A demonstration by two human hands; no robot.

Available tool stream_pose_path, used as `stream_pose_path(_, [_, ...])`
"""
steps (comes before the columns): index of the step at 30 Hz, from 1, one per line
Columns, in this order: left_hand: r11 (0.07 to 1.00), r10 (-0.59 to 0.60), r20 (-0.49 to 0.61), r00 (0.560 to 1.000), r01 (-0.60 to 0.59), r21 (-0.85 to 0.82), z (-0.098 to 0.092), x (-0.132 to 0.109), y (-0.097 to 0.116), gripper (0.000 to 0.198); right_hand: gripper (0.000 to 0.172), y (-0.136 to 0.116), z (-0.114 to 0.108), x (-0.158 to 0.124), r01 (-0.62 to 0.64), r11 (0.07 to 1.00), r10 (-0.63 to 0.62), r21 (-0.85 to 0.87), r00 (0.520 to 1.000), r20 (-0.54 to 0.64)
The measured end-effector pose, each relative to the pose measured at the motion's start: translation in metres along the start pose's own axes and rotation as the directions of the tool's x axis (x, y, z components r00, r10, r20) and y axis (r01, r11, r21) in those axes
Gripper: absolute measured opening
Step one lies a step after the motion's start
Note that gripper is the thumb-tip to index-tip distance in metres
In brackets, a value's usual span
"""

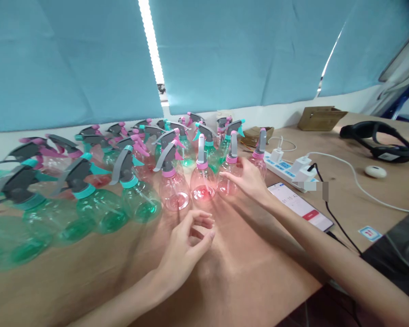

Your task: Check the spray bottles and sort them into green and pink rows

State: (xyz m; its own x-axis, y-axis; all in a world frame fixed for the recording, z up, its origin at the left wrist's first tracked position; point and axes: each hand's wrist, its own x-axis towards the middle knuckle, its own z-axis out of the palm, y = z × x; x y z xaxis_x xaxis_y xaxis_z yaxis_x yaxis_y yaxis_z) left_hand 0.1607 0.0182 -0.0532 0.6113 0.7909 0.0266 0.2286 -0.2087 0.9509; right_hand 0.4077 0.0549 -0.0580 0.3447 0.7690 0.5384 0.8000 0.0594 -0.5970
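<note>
At the centre right of the frame, around a pink bottle [226, 187], the right hand [250, 179]: thumb across the front, fingers partly hidden at the far side, impossible to tell whether tight or loose. The bottle upright on the table [238, 277], in the front row, under a grey spray head [233, 144] with a pink collar.

Below the centre of the frame, palm turned inward, the left hand [187, 250]: empty, fingers half curled, a gap between thumb and fingertips, near the front row but apart from it.

Just left of the held bottle, two more pink bottles [203, 190]; to its right, another one [261, 166], partly behind the right hand. Across the left of the frame, green bottles [141, 206], with turquoise collars; behind, toward the wall, more of both colours, crowded together.

At the right of the frame, a power strip [282, 169] with white plugs, a phone [298, 206] lying face up, a small card [370, 233], a white oval case [375, 171] and a black headset [383, 141]. Along the top, blue blinds [71, 59].
</note>
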Motion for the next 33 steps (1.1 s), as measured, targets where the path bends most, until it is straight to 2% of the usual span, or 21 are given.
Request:
stream_pose_path(4, [1.000,0.013,-0.004,1.000,-0.013,0.003,0.000,-0.001,0.005,0.012,0.043,0.000,-0.009,-0.004,0.000,1.000,0.000,-0.019,1.000,0.024])
stream_pose_path(8, [1.000,0.013,-0.003,1.000,-0.013,0.022,-0.001,-0.006,0.007,0.008,0.044,-0.009,-0.028,-0.024,0.006,0.999,-0.003,-0.049,0.998,0.061])
stream_pose_path(12, [0.999,0.021,-0.023,1.000,-0.020,0.044,-0.007,-0.012,0.008,0.009,0.045,-0.033,-0.042,-0.058,0.008,1.000,-0.005,-0.022,0.993,0.115])
stream_pose_path(15, [0.998,0.051,-0.072,0.996,-0.047,0.053,-0.015,-0.017,0.008,0.013,0.037,-0.056,-0.042,-0.085,-0.008,1.000,0.008,-0.001,0.991,0.132])
stream_pose_path(18, [0.993,0.091,-0.125,0.988,-0.080,0.088,-0.026,-0.022,0.007,0.027,0.040,-0.080,-0.030,-0.106,0.092,0.994,-0.101,0.066,0.984,0.144])
stream_pose_path(21, [0.984,0.132,-0.127,0.983,-0.115,0.134,-0.040,-0.031,0.009,0.049,0.039,-0.105,-0.014,-0.119,0.177,0.974,-0.199,0.138,0.967,0.162])
stream_pose_path(23, [0.984,0.133,-0.130,0.983,-0.115,0.134,-0.049,-0.039,0.013,0.057,0.038,-0.121,-0.003,-0.125,0.217,0.960,-0.251,0.178,0.948,0.195])
stream_pose_path(29, [0.987,0.130,-0.236,0.963,-0.104,0.120,-0.079,-0.066,0.023,0.056,0.043,-0.169,0.031,-0.138,0.299,0.939,-0.339,0.172,0.892,0.298])
stream_pose_path(33, [0.986,0.131,-0.332,0.934,-0.088,0.141,-0.099,-0.087,0.022,0.051,0.051,-0.196,0.054,-0.142,0.274,0.938,-0.329,0.211,0.893,0.306])
